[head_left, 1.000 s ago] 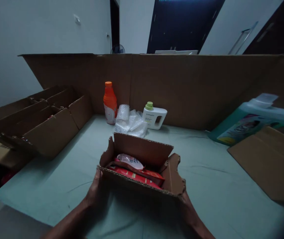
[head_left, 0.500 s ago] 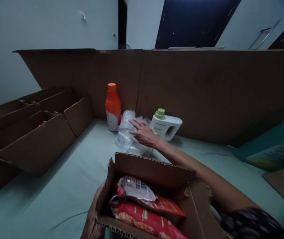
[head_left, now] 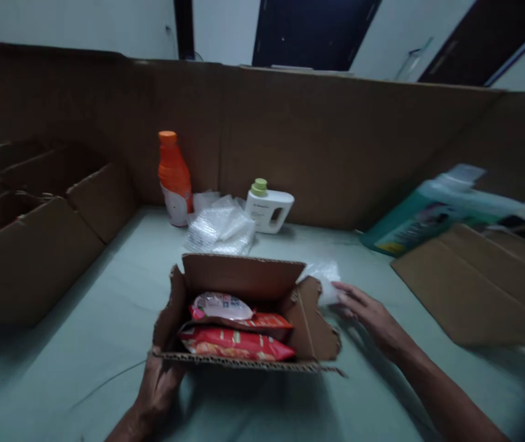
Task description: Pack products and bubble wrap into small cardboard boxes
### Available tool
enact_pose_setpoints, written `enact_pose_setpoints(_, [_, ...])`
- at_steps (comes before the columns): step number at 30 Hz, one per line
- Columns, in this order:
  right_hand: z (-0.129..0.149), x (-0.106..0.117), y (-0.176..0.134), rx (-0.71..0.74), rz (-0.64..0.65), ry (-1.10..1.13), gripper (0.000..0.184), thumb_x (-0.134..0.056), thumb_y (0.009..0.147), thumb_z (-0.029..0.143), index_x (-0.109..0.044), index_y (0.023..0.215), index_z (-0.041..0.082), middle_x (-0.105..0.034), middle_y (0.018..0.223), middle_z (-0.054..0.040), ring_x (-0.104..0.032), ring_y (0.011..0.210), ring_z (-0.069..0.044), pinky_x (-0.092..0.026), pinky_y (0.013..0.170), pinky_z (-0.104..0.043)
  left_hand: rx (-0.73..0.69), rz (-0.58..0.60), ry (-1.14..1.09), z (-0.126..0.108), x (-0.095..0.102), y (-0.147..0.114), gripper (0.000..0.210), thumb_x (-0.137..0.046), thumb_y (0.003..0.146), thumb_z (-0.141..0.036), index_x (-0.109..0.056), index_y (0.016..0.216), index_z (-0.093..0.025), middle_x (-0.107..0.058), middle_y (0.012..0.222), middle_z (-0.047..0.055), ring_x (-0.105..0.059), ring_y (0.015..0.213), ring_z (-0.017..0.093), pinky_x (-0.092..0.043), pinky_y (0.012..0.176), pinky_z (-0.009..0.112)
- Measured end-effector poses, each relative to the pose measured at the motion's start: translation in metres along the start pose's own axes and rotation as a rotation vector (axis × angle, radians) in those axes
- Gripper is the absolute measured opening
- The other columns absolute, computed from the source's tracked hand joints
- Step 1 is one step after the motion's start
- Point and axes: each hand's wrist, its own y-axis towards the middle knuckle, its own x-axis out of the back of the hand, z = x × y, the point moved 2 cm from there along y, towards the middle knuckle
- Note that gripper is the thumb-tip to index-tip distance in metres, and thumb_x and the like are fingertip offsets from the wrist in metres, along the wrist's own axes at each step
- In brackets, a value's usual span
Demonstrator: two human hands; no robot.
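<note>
An open cardboard box [head_left: 239, 275] stands in front of me, with red snack packets [head_left: 237, 344] and a white-and-pink packet [head_left: 221, 305] inside. My left hand [head_left: 159, 387] grips its near left corner, the fingers partly hidden under the edge. To the right of the box, my right hand [head_left: 373, 316] pinches a piece of bubble wrap [head_left: 324, 273], which lies low beside the box's right flap. Behind the box sits a pile of bubble wrap [head_left: 221, 224], between an orange bottle [head_left: 173, 178] and a white bottle with a green cap [head_left: 267, 205].
A divided cardboard box [head_left: 37, 258] occupies the left side. On the right, a teal jug [head_left: 419, 215] leans at a tilt behind a cardboard piece [head_left: 474, 282]. A tall cardboard wall [head_left: 313, 153] runs along the back of the pale green surface [head_left: 106, 307].
My right hand has come from the bubble wrap pile to the right of the box, bringing one piece along. My left hand still holds the box. The view has swung right.
</note>
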Motion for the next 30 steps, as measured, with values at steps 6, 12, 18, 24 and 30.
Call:
enact_pose_setpoints(6, [-0.026,0.032,-0.096,-0.002,-0.101,-0.337,0.049,-0.062,0.079,0.059,-0.070,0.120,0.033,-0.074,0.081,-0.0079,-0.069,0.066,-0.031,-0.057,0.061,-0.048,0.065,-0.003,0.002,-0.001,-0.001,-0.011,0.072,-0.064,0.082,-0.066,-0.056,0.140,-0.025,-0.068,0.129,0.010,-0.048,0.138,0.041,-0.044,0.113,0.055])
enact_pose_setpoints(12, [0.045,-0.060,-0.107,0.445,0.251,-0.020,0.065,-0.069,0.083,0.039,-0.054,0.145,0.024,-0.064,0.140,-0.0128,-0.066,0.120,-0.032,-0.059,0.094,-0.047,0.059,-0.029,-0.015,-0.006,-0.005,-0.015,0.067,-0.071,0.076,-0.056,-0.056,0.135,-0.030,-0.067,0.128,0.009,-0.051,0.134,0.045,-0.046,0.110,0.059])
enact_pose_setpoints(18, [0.062,-0.101,-0.071,0.375,0.161,0.010,0.050,-0.061,0.083,0.026,-0.061,0.132,0.019,-0.073,0.120,-0.0121,-0.071,0.095,-0.027,-0.059,0.086,-0.044,0.066,0.002,-0.009,-0.029,-0.025,0.038,0.056,-0.069,0.065,-0.040,-0.060,0.116,-0.019,-0.070,0.110,0.010,-0.063,0.115,0.039,-0.051,0.103,0.053])
enact_pose_setpoints(24, [0.037,-0.058,-0.049,0.459,0.025,-0.100,0.049,-0.057,0.090,0.040,-0.064,0.132,0.017,-0.063,0.140,-0.0146,-0.061,0.126,-0.031,-0.052,0.103,-0.047,0.086,0.079,-0.040,-0.038,-0.034,0.064,0.061,-0.066,0.069,-0.036,-0.055,0.126,-0.019,-0.067,0.124,0.011,-0.061,0.120,0.031,-0.048,0.106,0.046])
enact_pose_setpoints(30, [-0.011,-0.033,-0.049,0.232,-0.022,-0.292,0.041,-0.063,0.084,0.045,-0.073,0.111,0.016,-0.076,0.094,-0.0121,-0.072,0.090,-0.029,-0.057,0.082,-0.041,0.229,0.031,-0.056,-0.011,-0.020,-0.014,0.072,-0.067,0.080,-0.039,-0.040,0.146,-0.028,-0.056,0.146,0.015,-0.052,0.139,0.029,-0.039,0.117,0.051])
